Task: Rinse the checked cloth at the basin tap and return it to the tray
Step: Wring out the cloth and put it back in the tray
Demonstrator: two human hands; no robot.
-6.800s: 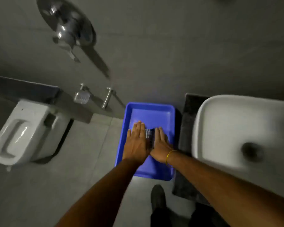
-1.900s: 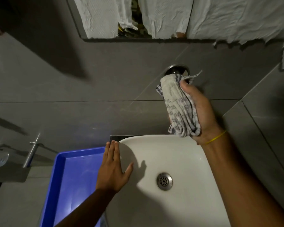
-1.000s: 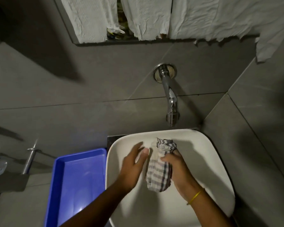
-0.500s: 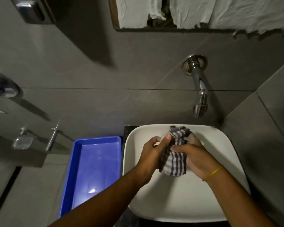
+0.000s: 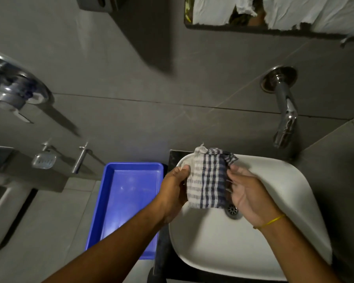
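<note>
**Checked cloth held spread over the basin**

The person holds the blue-and-white checked woven cloth (image 5: 207,180) in both hands above the left part of the white oval ceramic basin (image 5: 274,201). The cloth is opened out flat between the hands, its upper edge over the basin's far left rim and its lower edge hanging just above the round metal drain (image 5: 233,211).

Left hand (image 5: 173,193): the grip is pressed together on the cloth's left edge, with the thumb on the near face near the upper left corner and the fingers hidden behind the fabric.

Right hand (image 5: 247,193): the grip pinches the cloth's right edge near the top. The remaining fingers lie loosely curled under the fabric with the palm turned upward. A thin yellow band (image 5: 271,221) circles the right wrist.

The chrome wall-mounted tap (image 5: 285,113) projects from the grey tiled wall (image 5: 151,78) above the basin's far right side. The cloth is to the left of the spout, well apart from it. Whether water is running cannot be told.

The blue rectangular plastic tray (image 5: 110,201) lies just beside the basin on its left, at a lower level. The left forearm crosses above the tray's near right corner. The cloth is not in the tray.
</note>
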